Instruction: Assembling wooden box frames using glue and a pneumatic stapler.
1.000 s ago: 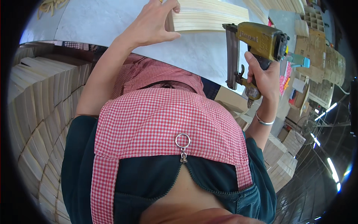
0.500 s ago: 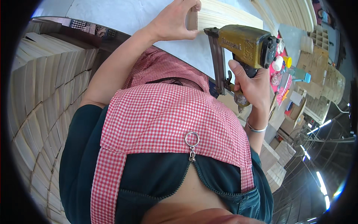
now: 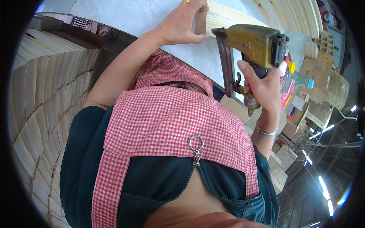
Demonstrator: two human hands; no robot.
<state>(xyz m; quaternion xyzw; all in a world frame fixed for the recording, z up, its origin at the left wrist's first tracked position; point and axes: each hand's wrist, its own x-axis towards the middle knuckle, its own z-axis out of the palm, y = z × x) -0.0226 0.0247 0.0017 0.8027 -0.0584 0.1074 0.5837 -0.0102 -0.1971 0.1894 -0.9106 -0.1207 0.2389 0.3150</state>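
My left hand (image 3: 178,24) wraps thumb and fingers around the end of a pale wooden piece on the table. A short wooden strip (image 3: 200,23) sits upright across that end, between thumb and fingers. A longer light board (image 3: 232,16) runs from it to the right. In my right hand (image 3: 265,86) is a worn yellow-and-black nail gun (image 3: 254,42), gripped by its handle. Its nose points left, close beside the near corner of the wood and the left thumb; whether it touches cannot be made out. The trigger lies near my curled fingers.
The pale table (image 3: 121,17) has its edge right at my waist. Stacked wooden strips (image 3: 298,15) lie at the far right. High stacks of boards (image 3: 45,76) stand on my left. A yellow cap (image 3: 291,67), a bluish bottle (image 3: 306,81) and cardboard boxes (image 3: 315,70) are to the right.
The nail gun and my right hand have shifted slightly to the right. My left hand and the wooden piece have moved a little right too, the grip unchanged.
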